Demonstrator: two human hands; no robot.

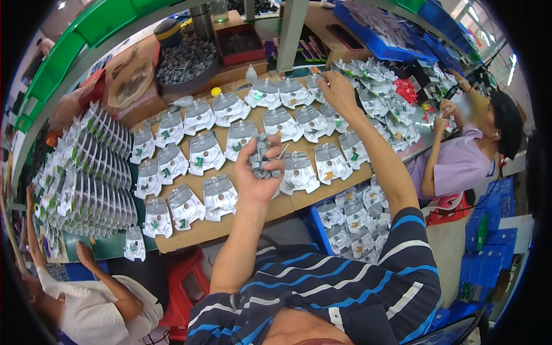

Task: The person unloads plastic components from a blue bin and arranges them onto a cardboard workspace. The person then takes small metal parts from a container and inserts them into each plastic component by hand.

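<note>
The left hand (pixel 257 172) grips a clutch of small grey metal parts (pixel 261 158), likely light, rigid and loose, best cupped, while the right hand (pixel 338 92) pinches a thin clear blister pack (pixel 322 82) by its edge.

Packing workshop, blister packs (pixel 204 153) on workbench (pixel 230 225), parts bins (pixel 384 34)

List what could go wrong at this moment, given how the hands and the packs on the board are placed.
The left hand clutches a loose bunch of small grey parts above the clear blister packs; one could slip out and land among them. The right hand stretches to the far row, so the forearm might brush and shift packs beneath it. Packs near the wooden board front edge could be nudged off.
</note>
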